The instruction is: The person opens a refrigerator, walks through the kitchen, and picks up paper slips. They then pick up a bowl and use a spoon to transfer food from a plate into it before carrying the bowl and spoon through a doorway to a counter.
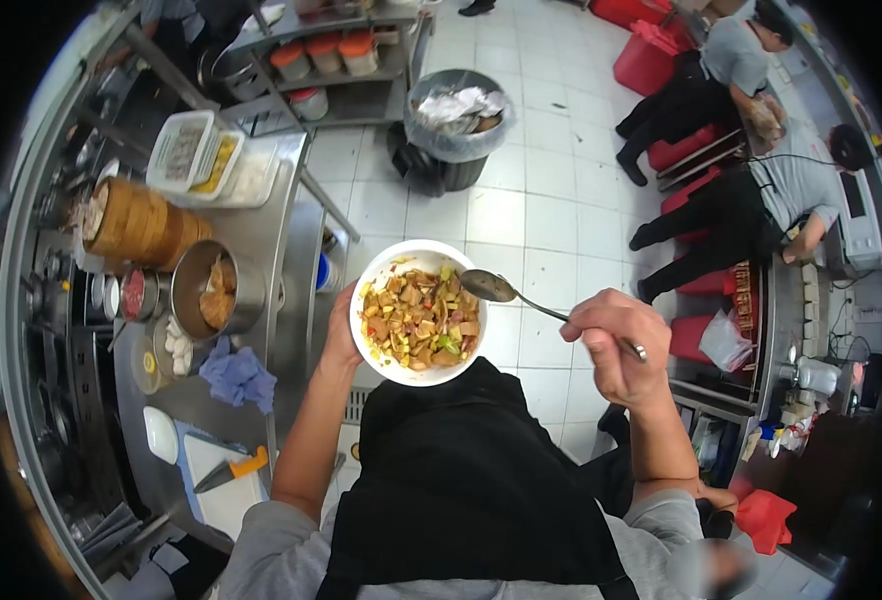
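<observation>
My left hand (340,335) is wrapped round the left side of a white bowl (369,285), its far fingers hidden beneath. Chopped, browned pieces of food (421,320) with yellow and green bits fill much of the bowl. In my right hand (621,345) a metal spoon (489,287) is pinched by its handle, the handle end poking out past the fingers. The spoon's bowl overlaps the upper right rim of the white bowl in this view and looks stained with sauce. Both hands are in front of my black apron (461,480).
On the left steel counter stand a metal pot (251,290), bamboo steamers (151,228), a blue cloth (238,375) and a cutting board (223,510) with an orange-handled knife (246,467). A lined bin (458,145) stands ahead on the tiled floor. Two people (761,190) work at the right counter.
</observation>
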### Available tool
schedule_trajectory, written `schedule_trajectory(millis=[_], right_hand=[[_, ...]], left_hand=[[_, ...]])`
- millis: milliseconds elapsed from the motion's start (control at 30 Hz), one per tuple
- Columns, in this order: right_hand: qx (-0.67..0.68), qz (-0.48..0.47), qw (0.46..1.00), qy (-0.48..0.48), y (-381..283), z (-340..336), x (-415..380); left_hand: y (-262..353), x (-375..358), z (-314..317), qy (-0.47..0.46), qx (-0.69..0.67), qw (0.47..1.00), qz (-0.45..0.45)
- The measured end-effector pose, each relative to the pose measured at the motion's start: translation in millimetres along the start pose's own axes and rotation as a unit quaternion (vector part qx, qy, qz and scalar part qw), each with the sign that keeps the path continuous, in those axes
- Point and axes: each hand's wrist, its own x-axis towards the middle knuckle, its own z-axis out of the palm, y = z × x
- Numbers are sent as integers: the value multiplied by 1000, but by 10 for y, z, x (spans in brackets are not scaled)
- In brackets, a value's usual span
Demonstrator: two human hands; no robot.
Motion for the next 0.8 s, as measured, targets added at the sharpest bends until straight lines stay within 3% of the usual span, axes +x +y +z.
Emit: schedule_trajectory(millis=[200,433,667,700,800], right_hand=[[-119,-99,988,-23,368,-394,290],[-149,-63,986,-34,1111,-232,318],[-88,-40,995,-5,1794,-691,822],[-104,-5,994,-34,1898,-778,907],[-186,38,982,1,2253,-1139,1127]], left_hand=[[-32,512,916,28,-37,999,28],[-106,1407,1389,26,-2,999,27],[-33,2648,1753,4,15,1000,1],[-18,2806,1803,0,18,1000,-10],[72,3453,2063,-40,35,998,-36]])
